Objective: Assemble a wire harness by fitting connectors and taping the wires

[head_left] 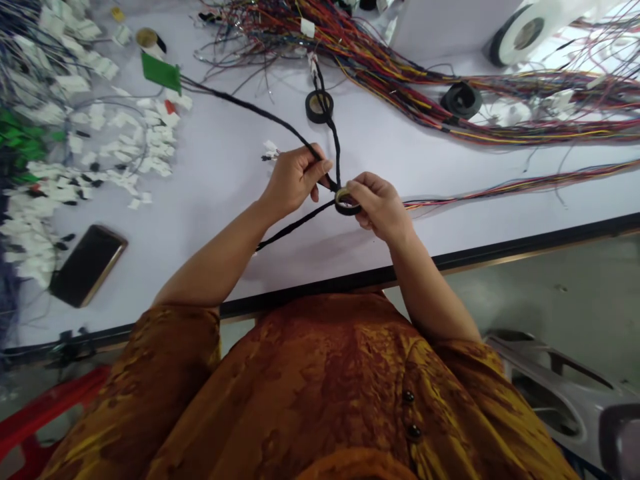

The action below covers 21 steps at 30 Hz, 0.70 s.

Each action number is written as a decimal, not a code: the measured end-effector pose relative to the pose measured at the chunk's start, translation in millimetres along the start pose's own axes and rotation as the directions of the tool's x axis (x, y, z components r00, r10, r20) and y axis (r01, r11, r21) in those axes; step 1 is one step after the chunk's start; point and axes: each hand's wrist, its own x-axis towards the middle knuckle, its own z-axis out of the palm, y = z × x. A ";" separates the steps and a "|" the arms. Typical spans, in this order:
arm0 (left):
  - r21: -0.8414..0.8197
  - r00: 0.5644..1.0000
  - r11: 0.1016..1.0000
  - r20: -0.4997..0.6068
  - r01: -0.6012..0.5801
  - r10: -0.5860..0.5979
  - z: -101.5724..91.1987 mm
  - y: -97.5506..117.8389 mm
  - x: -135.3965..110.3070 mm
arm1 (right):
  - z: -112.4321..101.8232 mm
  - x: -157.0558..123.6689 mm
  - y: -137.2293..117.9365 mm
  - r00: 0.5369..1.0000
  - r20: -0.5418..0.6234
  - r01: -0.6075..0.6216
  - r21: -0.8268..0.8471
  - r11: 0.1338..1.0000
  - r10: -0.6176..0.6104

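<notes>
- Your left hand (293,181) is closed around the black wrapped wire harness (280,120), close to where its branches meet.
- Your right hand (380,207) is pinching a narrow roll of black electrical tape (347,210) against that junction, with the fingers over the roll's edge.
- The harness forks between your hands: one branch runs up past a second tape roll (319,107), one runs far left to a green card (161,72), and one drops below your left wrist.
- Ahead of your hands lies a bundle of multicoloured wires (400,73).
- Left of your left hand sit white connectors (120,140) in heaps, and a black phone (87,265) lies lower, nearer the white table's edge (380,275).
</notes>
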 end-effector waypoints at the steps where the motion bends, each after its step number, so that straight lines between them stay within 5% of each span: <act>1: 0.001 1.000 1.000 -0.013 0.004 -0.004 -0.4 1.1 0.9 | -1.8 0.0 0.3 1.000 -0.002 0.001 0.019 1.000 -0.001; 5: 0.006 0.999 1.000 -0.048 0.003 -0.003 -1.0 8.2 3.0 | 2.5 -7.6 -1.5 0.998 0.016 0.065 -0.033 0.997 -0.064; 13: 0.131 0.996 0.991 0.074 0.033 -0.043 3.8 32.6 23.7 | 47.2 -31.8 28.1 0.976 -0.118 0.165 -0.143 0.976 -0.183; 17: 0.176 0.997 0.984 0.082 -0.011 -0.003 11.1 38.1 11.7 | 26.4 -32.2 28.7 0.959 -0.082 0.238 -0.294 0.926 -0.273; 21: 0.329 0.998 0.944 0.064 -0.038 0.018 20.9 38.9 -20.5 | -8.0 -14.2 -8.0 0.925 -0.046 0.319 -0.443 0.838 -0.377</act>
